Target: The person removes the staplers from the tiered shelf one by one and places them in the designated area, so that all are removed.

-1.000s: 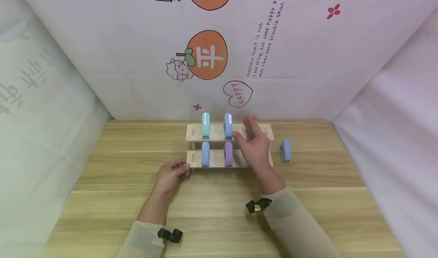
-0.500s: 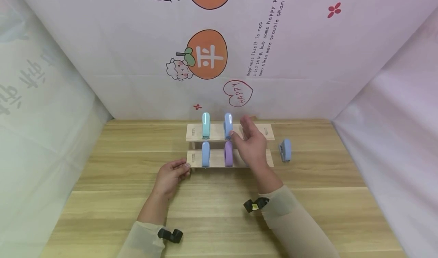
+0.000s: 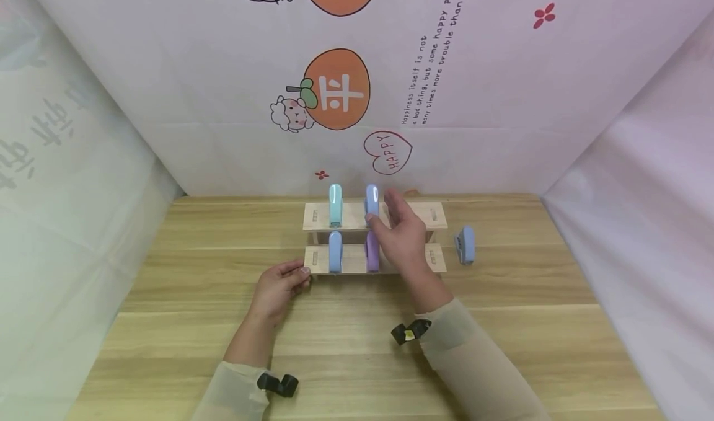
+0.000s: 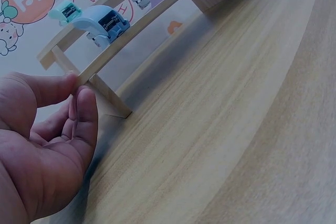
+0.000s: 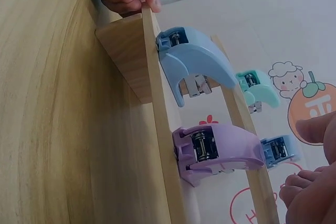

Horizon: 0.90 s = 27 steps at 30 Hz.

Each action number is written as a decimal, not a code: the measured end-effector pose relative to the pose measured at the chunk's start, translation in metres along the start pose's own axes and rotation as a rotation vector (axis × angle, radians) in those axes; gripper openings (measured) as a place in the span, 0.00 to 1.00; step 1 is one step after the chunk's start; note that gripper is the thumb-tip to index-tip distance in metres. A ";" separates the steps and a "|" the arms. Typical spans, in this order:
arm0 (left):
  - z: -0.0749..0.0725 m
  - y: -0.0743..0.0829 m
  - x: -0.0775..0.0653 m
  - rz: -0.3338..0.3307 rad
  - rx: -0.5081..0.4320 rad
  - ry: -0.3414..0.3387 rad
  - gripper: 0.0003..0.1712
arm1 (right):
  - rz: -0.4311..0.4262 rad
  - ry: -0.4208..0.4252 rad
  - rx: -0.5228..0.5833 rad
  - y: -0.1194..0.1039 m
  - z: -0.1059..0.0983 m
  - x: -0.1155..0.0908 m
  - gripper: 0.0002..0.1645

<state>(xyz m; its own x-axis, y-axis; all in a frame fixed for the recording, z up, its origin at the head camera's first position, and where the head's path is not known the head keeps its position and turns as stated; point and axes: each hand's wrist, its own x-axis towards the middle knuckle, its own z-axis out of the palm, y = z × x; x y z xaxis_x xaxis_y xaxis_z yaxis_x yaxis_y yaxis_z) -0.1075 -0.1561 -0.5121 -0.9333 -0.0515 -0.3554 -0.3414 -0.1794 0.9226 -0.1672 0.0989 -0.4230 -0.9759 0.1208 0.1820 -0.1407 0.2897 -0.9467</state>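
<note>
A two-tier wooden rack carries pastel staplers. A mint stapler and a blue stapler stand on the upper tier. Below them are a light blue stapler and a purple stapler. My left hand pinches the lower tier's left end between thumb and fingers, as the left wrist view shows closely. My right hand reaches over the rack with nothing in its grasp, fingers extended, thumb beside the upper blue stapler. It covers part of both tiers to the right of the staplers.
Another blue stapler lies on the wood-grain table to the right of the rack. Close behind the rack rises a printed white backdrop. White sheets hang at both sides.
My right hand has shifted left along the rack, toward the upper blue and purple staplers, uncovering the rack's right end. My left hand keeps its pinch on the rack.
</note>
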 end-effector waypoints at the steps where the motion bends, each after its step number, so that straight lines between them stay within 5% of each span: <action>1: 0.000 0.000 0.000 0.001 -0.003 -0.001 0.22 | 0.001 -0.003 -0.001 0.000 0.001 0.000 0.43; 27: 0.000 -0.003 0.004 -0.001 -0.031 0.008 0.22 | 0.028 -0.013 -0.076 -0.004 0.016 0.008 0.44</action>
<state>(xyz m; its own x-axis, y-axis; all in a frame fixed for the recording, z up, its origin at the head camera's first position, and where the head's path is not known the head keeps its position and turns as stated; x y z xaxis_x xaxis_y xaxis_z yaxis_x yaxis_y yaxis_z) -0.1107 -0.1560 -0.5162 -0.9319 -0.0594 -0.3578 -0.3387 -0.2102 0.9171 -0.1773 0.0831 -0.4219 -0.9814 0.1181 0.1516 -0.1004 0.3574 -0.9285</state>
